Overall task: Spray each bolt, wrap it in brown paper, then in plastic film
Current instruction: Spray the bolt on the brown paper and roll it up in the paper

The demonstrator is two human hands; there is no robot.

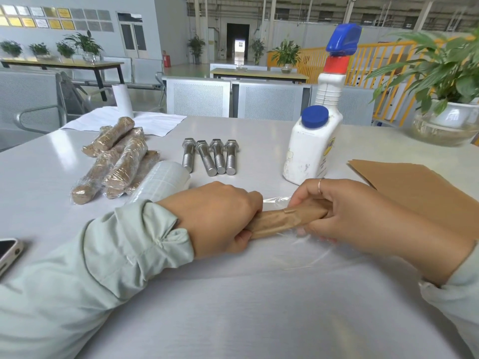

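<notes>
A bolt wrapped in brown paper [287, 219] lies across the table's front middle on a sheet of clear plastic film [311, 252]. My left hand [220, 218] grips its left end, and my right hand [360, 216] holds its right end with film under the fingers. Several bare steel bolts [210, 156] lie side by side behind my hands. A pile of wrapped bolts [116, 161] in paper and film sits at the left. Next to that pile lies the film roll [163, 181]. The sheets of brown paper [414, 190] are at the right.
A white spray bottle [334, 81] with a blue head stands behind a white bottle with a blue cap [308, 149] at the back right. A potted plant in a glass bowl [445, 125] is far right. A phone [7, 252] lies at the left edge. White paper [145, 123] lies at the back.
</notes>
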